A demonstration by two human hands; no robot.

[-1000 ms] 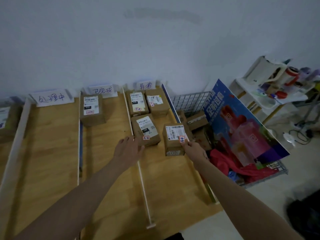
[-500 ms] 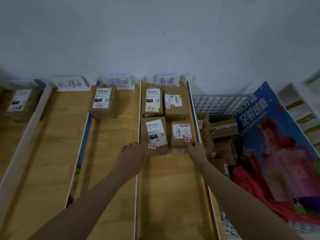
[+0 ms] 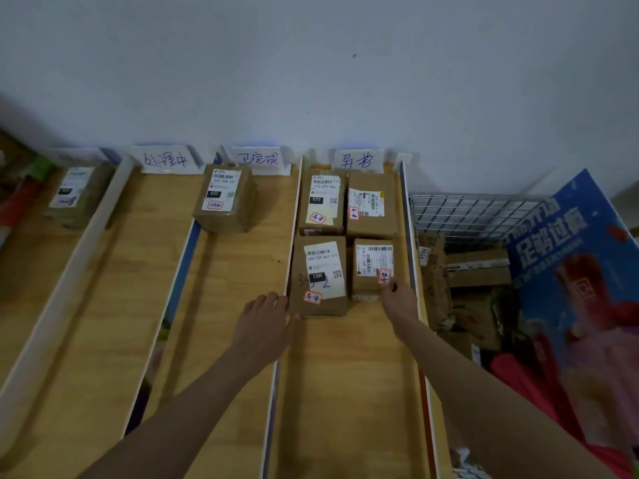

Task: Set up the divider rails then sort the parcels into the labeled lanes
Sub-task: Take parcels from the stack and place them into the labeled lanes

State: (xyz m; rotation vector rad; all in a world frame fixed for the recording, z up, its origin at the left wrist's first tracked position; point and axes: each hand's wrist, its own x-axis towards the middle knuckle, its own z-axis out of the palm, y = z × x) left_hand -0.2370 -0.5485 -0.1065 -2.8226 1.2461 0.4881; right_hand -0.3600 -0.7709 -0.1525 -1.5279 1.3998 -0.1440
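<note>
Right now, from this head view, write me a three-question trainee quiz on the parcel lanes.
1. True or false: the lane labeled 异常 holds four parcels.
2. Which parcel is the right hand touching? A) parcel 032 B) parcel 15H C) the near right parcel
3. Fill in: the left hand rests beside parcel 15H, over the white ____.

Key: 1 true; 2 C; 3 divider rail.
</note>
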